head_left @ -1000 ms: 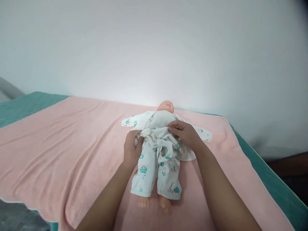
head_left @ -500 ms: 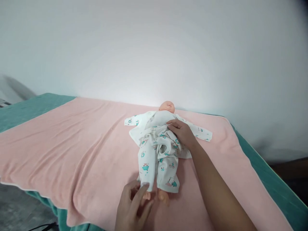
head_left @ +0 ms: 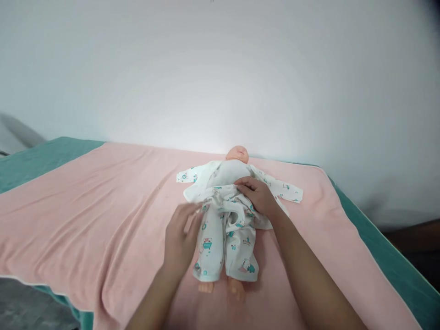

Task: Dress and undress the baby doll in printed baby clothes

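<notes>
One left hand (head_left: 180, 240) and one right hand (head_left: 259, 196), two in all, were counted at the center of the frame, along with one doll (head_left: 238, 155). Two doll's feet (head_left: 235, 288) showed at lower center. Two garments were in view: one top (head_left: 202, 176) with two sleeves, mid-frame, and, below it, one pair of trousers (head_left: 210, 236) with two legs. One pink blanket (head_left: 137, 215) spanned the lower half; one wall (head_left: 206, 82) filled the upper part.
</notes>
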Demonstrator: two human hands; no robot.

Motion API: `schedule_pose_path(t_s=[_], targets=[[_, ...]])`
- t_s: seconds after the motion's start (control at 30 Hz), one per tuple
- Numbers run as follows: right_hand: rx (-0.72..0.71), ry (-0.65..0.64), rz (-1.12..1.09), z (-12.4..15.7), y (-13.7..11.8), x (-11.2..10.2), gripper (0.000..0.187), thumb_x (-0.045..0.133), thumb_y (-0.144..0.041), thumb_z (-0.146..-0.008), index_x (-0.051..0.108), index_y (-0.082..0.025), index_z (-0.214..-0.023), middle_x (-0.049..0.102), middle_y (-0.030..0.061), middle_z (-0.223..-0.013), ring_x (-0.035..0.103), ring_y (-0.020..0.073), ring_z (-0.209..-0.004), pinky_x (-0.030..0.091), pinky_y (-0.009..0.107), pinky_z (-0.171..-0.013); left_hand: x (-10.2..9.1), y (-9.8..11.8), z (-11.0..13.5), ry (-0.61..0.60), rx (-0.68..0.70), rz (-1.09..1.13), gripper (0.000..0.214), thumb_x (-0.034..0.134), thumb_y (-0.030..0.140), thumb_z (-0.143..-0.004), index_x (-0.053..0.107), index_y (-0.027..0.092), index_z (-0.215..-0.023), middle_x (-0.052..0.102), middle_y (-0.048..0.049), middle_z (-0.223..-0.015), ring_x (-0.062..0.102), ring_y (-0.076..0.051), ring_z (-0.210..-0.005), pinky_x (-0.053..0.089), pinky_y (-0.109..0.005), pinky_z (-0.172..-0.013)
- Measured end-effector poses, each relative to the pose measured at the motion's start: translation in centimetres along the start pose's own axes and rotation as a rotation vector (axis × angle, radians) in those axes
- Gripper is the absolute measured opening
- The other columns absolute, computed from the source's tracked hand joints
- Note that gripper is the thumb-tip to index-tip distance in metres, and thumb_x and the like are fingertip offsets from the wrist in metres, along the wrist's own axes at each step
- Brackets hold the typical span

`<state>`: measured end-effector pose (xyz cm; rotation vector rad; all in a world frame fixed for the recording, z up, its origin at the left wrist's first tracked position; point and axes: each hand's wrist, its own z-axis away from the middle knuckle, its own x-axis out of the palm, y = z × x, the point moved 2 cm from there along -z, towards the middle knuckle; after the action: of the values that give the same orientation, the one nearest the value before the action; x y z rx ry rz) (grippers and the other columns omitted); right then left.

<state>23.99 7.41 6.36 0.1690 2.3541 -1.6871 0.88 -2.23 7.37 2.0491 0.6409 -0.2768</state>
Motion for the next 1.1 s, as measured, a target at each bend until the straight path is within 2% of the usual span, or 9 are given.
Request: schedule_pose_path(t_s=[0.1,0.2,0.3,0.47,0.57,0.8,0.93,1.0,1.1], targets=[[0.043,-0.012,-0.075,-0.1,0.6,-0.1,0.022,0.062,-0.039,-0.079,0.067,-0.021,-0.09,0.066,0.0014,-0.084,0.058,0.0172,-0.08,0.042,0.03,-0.073,3.3,0.2,-8.2,-0.175,-0.051,0.138,0.019,0.053,0.027,-0.084,0.067,0.023,-0.096,0.067,-0.0037,-0.101,0.061,-0.018,-0.089,0.049,-0.031,-0.08],[0.149,0.008,-0.222,-0.4,1.9,-0.5,0.025,0.069,-0.04,-0.073,0.066,-0.021,-0.09,0.064,-0.0004,-0.077,0.055,0.0157,-0.071,0.04,0.028,-0.065,6.7,0.1,-12.6,-0.529,-0.091,0.238,0.02,0.057,0.035,-0.081,0.07,0.021,-0.089,0.069,-0.002,-0.088,0.06,-0.017,-0.077,0.046,-0.028,-0.068],[0.262,0.05,-0.385,-0.6,3.0,-0.8,0.029,0.074,-0.04,-0.067,0.063,-0.023,-0.089,0.062,-0.0017,-0.074,0.053,0.0145,-0.065,0.039,0.026,-0.06,8.2,-0.3,-13.3,-0.803,-0.049,0.239,0.027,0.06,0.044,-0.077,0.07,0.019,-0.079,0.066,-0.001,-0.075,0.056,-0.016,-0.069,0.039,-0.026,-0.059],[0.334,0.054,-0.454,-0.7,2.7,-0.4,0.034,0.076,-0.04,-0.066,0.061,-0.023,-0.091,0.057,-0.0022,-0.071,0.051,0.0132,-0.061,0.038,0.025,-0.057,7.7,-1.3,-13.0,-0.968,-0.058,0.185,0.028,0.064,0.046,-0.072,0.063,0.018,-0.068,0.051,0.0024,-0.061,0.042,-0.011,-0.056,0.027,-0.024,-0.049],[0.352,0.034,-0.452,-0.6,2.7,-0.5,0.034,0.075,-0.043,-0.067,0.06,-0.023,-0.089,0.057,-0.0015,-0.07,0.05,0.0136,-0.061,0.038,0.026,-0.056,7.0,-1.9,-13.1,-0.925,-0.163,0.345,0.029,0.064,0.046,-0.073,0.059,0.017,-0.069,0.048,0.0029,-0.062,0.041,-0.01,-0.056,0.028,-0.023,-0.05],[0.31,0.044,-0.492,0.4,4.7,-2.6,0.035,0.075,-0.049,-0.063,0.054,-0.024,-0.075,0.052,-0.0024,-0.062,0.047,0.0143,-0.051,0.037,0.027,-0.049,5.6,-6.2,-12.4,-0.591,-0.571,0.76,0.032,0.073,0.042,-0.067,0.056,0.016,-0.07,0.053,0.0012,-0.064,0.048,-0.01,-0.055,0.035,-0.022,-0.049],[0.292,0.202,-0.535,0.6,5.3,-3.0,0.029,0.073,-0.042,-0.067,0.053,-0.025,-0.079,0.051,-0.0027,-0.063,0.049,0.015,-0.055,0.04,0.028,-0.052,6.9,-8.9,-12.5,-0.359,-0.764,0.93,0.035,0.079,0.039,-0.06,0.053,0.016,-0.069,0.052,0.0032,-0.059,0.049,-0.009,-0.051,0.039,-0.022,-0.049],[0.305,0.283,-0.53,0.5,5.5,-2.8,0.027,0.071,-0.041,-0.07,0.052,-0.025,-0.082,0.051,-0.0032,-0.063,0.049,0.0151,-0.055,0.039,0.028,-0.052,7.6,-9.4,-12.5,-0.344,-0.794,0.952,0.036,0.079,0.038,-0.059,0.053,0.016,-0.071,0.053,0.003,-0.06,0.049,-0.009,-0.051,0.04,-0.022,-0.051],[0.346,0.284,-0.48,0.6,5.8,-2.3,0.03,0.073,-0.041,-0.07,0.052,-0.024,-0.082,0.051,-0.0038,-0.063,0.046,0.0137,-0.054,0.036,0.026,-0.051,7.4,-9.2,-12.4,-0.47,-0.704,0.858,0.033,0.077,0.038,-0.063,0.056,0.016,-0.076,0.055,0.0026,-0.064,0.05,-0.009,-0.054,0.039,-0.02,-0.05]])
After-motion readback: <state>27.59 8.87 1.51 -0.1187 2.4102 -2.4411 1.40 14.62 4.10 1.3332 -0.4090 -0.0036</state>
